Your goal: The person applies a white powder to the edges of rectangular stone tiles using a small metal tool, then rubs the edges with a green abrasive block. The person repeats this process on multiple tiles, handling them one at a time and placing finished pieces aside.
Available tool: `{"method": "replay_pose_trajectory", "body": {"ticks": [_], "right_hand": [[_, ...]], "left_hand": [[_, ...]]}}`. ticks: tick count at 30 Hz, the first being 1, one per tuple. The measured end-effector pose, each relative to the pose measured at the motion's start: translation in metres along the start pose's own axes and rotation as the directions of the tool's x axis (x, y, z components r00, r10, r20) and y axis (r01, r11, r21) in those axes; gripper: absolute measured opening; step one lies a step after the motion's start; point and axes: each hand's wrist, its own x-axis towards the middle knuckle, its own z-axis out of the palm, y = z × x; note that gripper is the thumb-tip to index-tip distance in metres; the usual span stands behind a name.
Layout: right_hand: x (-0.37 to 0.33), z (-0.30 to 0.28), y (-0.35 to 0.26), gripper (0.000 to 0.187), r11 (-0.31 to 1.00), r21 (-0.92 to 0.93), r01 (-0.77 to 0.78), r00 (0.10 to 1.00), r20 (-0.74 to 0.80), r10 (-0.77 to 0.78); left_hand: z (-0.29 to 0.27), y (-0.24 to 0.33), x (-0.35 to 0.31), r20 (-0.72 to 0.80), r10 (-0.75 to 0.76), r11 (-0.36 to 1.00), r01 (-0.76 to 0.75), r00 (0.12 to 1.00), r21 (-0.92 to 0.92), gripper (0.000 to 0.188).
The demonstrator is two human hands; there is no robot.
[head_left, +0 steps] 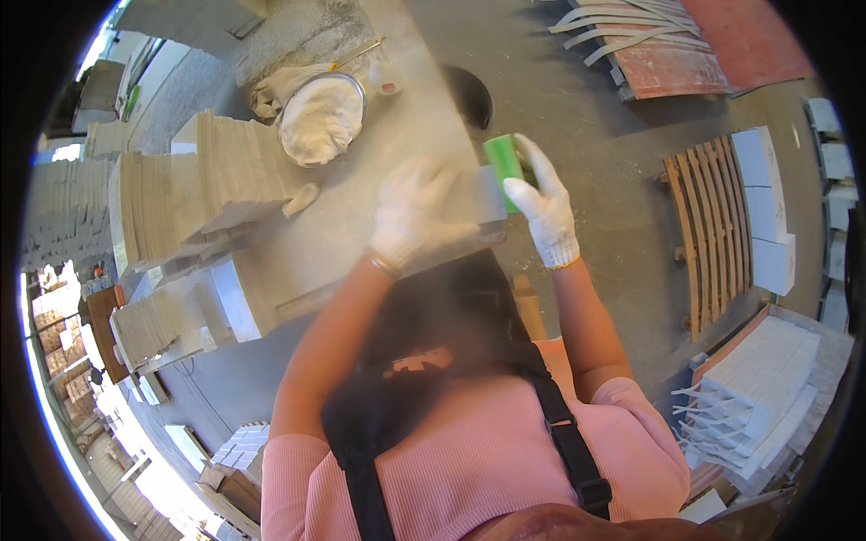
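My left hand (410,212), in a white glove, presses on a grey stone tile (478,194) at the near edge of the dusty workbench (307,261). My right hand (544,203), also in a white glove, grips a green block (503,158) and holds it against the tile's right end. Both hands look blurred by motion and dust. The part of the tile under my left hand is hidden.
A metal bowl of white paste (320,117) stands on the bench beside stacks of upright tiles (225,176). A dark bucket (469,95) sits on the floor past the bench. A wooden pallet (713,230) and strapped white tile bundles (758,397) lie to the right.
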Motion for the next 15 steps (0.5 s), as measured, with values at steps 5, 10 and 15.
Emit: {"method": "replay_pose_trajectory", "body": {"ticks": [5,10,15], "right_hand": [[0.01,0.001,0.002,0.06,0.992,0.025,-0.127,0.991,-0.026,0.128],[-0.005,-0.008,0.004,0.061,0.965,0.26,0.026,0.999,0.022,-0.032],[0.003,0.006,-0.007,0.062,0.983,-0.173,-0.062,0.998,-0.029,0.058]], "left_hand": [[-0.001,-0.005,-0.002,0.059,0.031,0.993,-0.037,0.998,0.113,0.081],[-0.002,-0.003,-0.003,0.08,0.001,0.995,-0.009,0.997,0.099,0.084],[-0.01,0.005,0.0,0.077,-0.04,0.998,0.037,0.996,0.046,0.082]]}}
